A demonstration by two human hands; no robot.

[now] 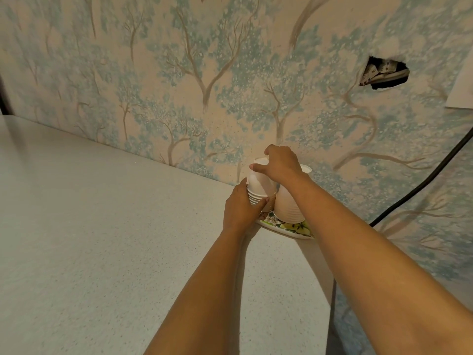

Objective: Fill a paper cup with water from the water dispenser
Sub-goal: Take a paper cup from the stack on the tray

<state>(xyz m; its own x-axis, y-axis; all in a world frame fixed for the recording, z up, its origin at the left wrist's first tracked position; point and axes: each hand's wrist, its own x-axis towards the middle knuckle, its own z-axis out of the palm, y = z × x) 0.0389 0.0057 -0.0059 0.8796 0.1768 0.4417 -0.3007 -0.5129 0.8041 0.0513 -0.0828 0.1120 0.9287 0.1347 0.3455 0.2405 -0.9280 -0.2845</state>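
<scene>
Two stacks of white paper cups stand on a small floral plate [289,228] at the counter's far right corner, against the wall. My left hand [240,208] wraps the lower rims of the left stack [256,197]. My right hand [280,162] grips the top cup [261,183] of that stack at its rim, fingers curled over the opening. The right stack [288,204] stands untouched beside it, partly hidden by my right wrist. No water dispenser is in view.
A speckled grey counter [115,239] spreads to the left and front, with its right edge [330,278] just past the plate. Tree-patterned wallpaper covers the wall, which has a ragged hole [385,74] at the upper right. A black cable [419,185] runs down the right wall.
</scene>
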